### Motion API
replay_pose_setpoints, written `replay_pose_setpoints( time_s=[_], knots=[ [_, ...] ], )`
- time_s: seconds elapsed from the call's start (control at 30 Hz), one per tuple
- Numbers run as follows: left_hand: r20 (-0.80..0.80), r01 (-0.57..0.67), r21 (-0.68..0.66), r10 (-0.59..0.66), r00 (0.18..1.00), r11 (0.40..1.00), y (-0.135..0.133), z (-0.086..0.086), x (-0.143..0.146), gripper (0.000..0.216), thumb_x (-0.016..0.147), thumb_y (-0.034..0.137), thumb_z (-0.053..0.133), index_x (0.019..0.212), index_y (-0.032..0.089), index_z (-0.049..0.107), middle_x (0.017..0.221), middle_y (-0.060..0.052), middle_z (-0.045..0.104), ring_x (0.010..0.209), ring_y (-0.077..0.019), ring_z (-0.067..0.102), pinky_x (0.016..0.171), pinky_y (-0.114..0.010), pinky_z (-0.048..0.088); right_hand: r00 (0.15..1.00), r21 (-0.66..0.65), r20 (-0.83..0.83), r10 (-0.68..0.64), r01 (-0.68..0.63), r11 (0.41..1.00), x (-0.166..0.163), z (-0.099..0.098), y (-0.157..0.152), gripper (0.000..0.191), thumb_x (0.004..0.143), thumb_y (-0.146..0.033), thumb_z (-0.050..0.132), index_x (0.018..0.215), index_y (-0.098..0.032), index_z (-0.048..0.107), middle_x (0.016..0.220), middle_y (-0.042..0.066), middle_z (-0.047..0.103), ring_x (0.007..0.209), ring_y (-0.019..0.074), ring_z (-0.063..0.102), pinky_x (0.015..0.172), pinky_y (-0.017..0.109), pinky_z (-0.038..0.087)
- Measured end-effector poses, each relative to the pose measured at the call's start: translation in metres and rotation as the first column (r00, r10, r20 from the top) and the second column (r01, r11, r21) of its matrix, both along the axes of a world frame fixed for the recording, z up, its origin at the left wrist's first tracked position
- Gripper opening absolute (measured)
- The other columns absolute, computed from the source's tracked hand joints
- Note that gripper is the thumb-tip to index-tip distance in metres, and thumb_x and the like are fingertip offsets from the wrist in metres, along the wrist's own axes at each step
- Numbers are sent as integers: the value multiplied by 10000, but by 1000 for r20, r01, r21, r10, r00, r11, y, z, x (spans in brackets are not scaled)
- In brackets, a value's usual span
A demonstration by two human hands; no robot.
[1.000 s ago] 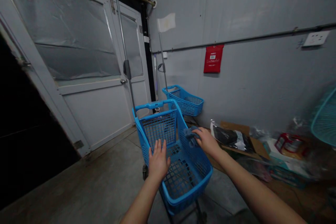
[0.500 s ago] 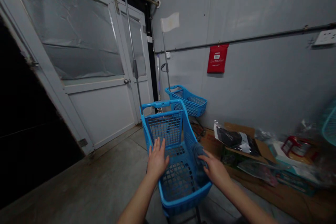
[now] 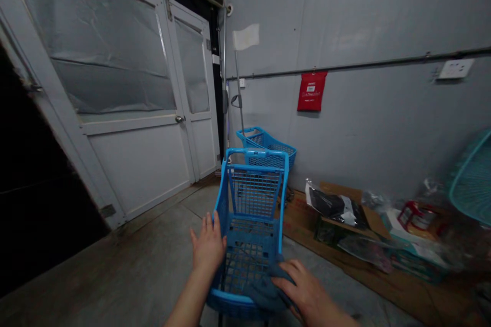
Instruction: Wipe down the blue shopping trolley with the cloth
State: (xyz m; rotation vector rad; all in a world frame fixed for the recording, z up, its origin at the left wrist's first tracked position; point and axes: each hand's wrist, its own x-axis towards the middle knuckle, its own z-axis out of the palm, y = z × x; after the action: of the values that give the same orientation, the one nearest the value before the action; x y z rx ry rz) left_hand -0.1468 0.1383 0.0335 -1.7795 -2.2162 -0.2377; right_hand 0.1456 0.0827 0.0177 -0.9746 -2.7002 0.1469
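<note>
Presses open left hand (image 3: pixel 208 245), fingers straight, against left wall of blue cart (image 3: pixel 255 191); covers dark blue cloth (image 3: pixel 261 288) on near rim with right hand (image 3: pixel 305 292), probably gripping it.

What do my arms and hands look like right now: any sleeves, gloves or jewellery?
Both are bare. The left hand and right hand wear no gloves, and no ring shows on the fingers. Both forearms are uncovered down to the frame's edge; no sleeve, watch or band is in view.
</note>
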Motion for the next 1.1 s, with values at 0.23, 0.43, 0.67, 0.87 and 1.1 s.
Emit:
replay_pose_setpoints(
  time_s=[0.23,0.43,0.67,0.87,1.1],
  knots=[
    [-31,175,-5,-175,984,985,-14,-4,-11,721,801,204,434,1487,84,247,1541,-163,287,1414,-277,284,1126,-550,237,982,130,90,-164,152,980,-11,93,99,226,813,-129,570,994,-218,673,1048,92,621,1023,246,548,887,361,461],
    [24,245,2,-245,969,970,-5,-3,-24,757,773,232,454,1488,95,246,1542,-155,283,1422,-275,269,1131,-553,235,995,309,-79,-67,88,947,24,164,170,425,780,-58,517,1153,-243,604,1235,86,549,1121,246,514,964,401,428],
    [98,272,-17,-269,958,962,0,-4,-31,788,777,277,471,1501,113,207,1554,-116,263,1436,-245,235,1160,-504,214,980,225,-124,-155,180,958,39,198,217,525,709,-33,525,1220,-152,497,1156,86,595,1047,219,591,884,323,449],
    [124,294,-12,-291,949,956,4,-5,-35,761,802,303,463,1496,107,221,1548,-110,283,1429,-238,255,1164,-487,218,997,221,38,-74,63,973,33,177,243,313,776,-91,529,1050,-175,656,1075,38,648,1071,199,568,969,335,371],
    [101,316,13,-316,943,949,11,-9,-36,778,787,285,468,1503,132,203,1544,-109,293,1425,-241,267,1160,-512,203,973,284,-44,-227,230,931,23,85,220,197,860,-315,559,944,-190,686,1021,86,652,1029,249,545,1059,475,248]
  ],
)
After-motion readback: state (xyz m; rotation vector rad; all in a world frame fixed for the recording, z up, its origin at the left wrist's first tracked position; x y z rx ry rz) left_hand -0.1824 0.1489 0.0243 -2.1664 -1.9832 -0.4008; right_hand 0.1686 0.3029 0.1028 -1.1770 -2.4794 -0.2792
